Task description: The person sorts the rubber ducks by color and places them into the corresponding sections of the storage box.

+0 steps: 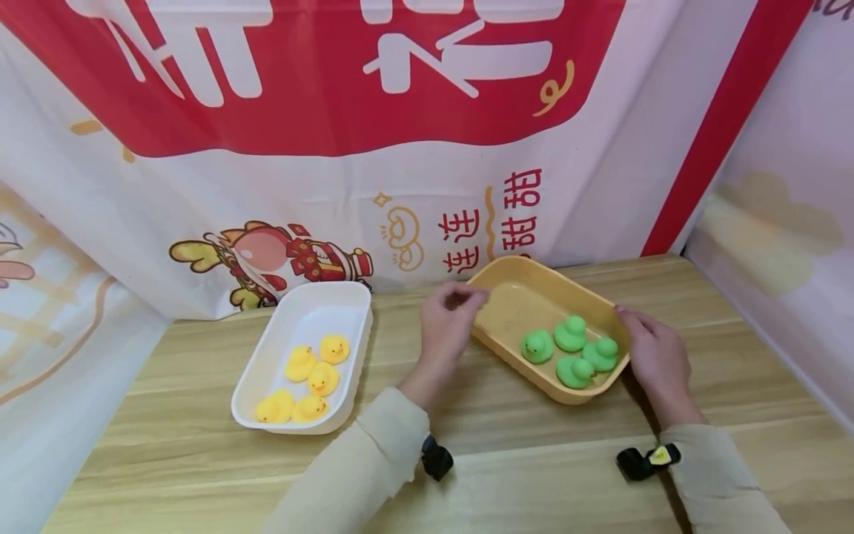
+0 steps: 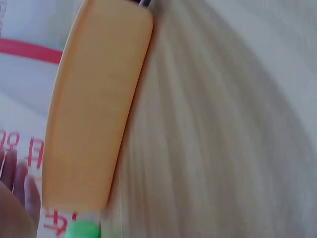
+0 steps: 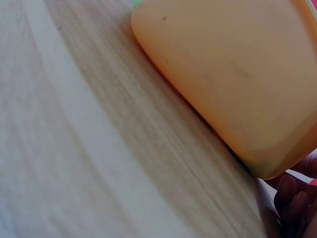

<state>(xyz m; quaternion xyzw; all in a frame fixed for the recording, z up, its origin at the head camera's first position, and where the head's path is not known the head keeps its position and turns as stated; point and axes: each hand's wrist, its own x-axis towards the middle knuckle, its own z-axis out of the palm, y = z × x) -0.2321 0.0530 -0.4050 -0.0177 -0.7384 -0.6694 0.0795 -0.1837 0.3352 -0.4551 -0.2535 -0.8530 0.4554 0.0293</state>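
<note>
My right hand (image 1: pixel 657 360) grips the right end of a tan plastic tray (image 1: pixel 514 363), with fingers (image 3: pixel 287 191) curled at its end wall in the right wrist view. Several green rubber ducks (image 1: pixel 570 334) sit in the tray's near right part. My left hand (image 1: pixel 450 322) hovers at the tray's left end, its bent fingers overlapping the rim. The left wrist view shows those fingers (image 2: pixel 29 193) loosely extended and holding nothing. A green rounded thing (image 2: pixel 82 229) shows low beyond the tray's left end there; the head view hides it behind the left hand.
A white tray (image 1: pixel 363 348) with several yellow rubber ducks (image 1: pixel 323 378) stands to the left on the wooden table (image 1: pixel 520 489). A printed red and white cloth (image 1: pixel 333 178) hangs along the back. White cloth (image 1: pixel 787 297) also borders the right side.
</note>
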